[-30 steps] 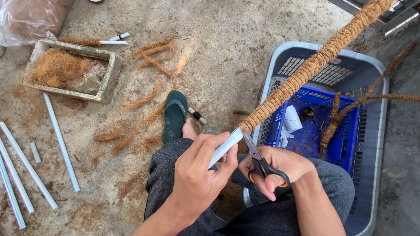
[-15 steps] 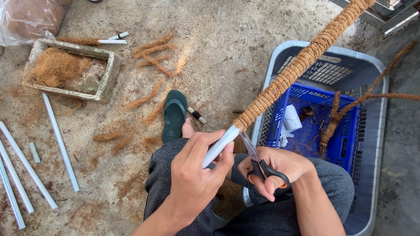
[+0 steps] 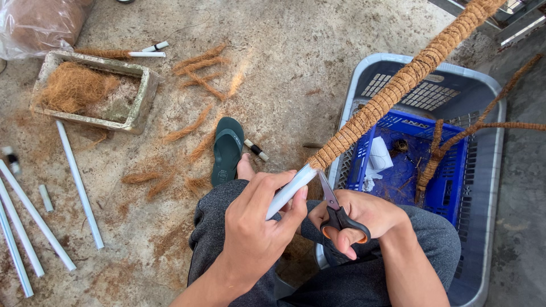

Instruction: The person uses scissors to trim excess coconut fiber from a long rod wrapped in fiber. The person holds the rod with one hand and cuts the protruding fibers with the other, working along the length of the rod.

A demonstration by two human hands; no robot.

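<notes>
My left hand [image 3: 256,227] grips the bare white end of a long pipe [image 3: 290,190]. Brown coir rope wraps the rest of the pipe [image 3: 398,88], which slants up to the top right. My right hand [image 3: 355,213] holds black-handled scissors [image 3: 335,207], blades pointing up at the lower edge of the wrapping. I sit with grey trousers [image 3: 227,227] over my knees, one bare foot beside a green sandal [image 3: 227,149].
A grey plastic crate [image 3: 489,170] holds a blue basket [image 3: 455,182] with white scraps and coir sticks. On the concrete floor lie white pipes [image 3: 79,185], loose coir tufts [image 3: 187,129], and a tray of coir fibre [image 3: 94,91].
The wrapped pipe has slid slightly down and left in my left hand. The scissors stay close to the wrapping's lower end.
</notes>
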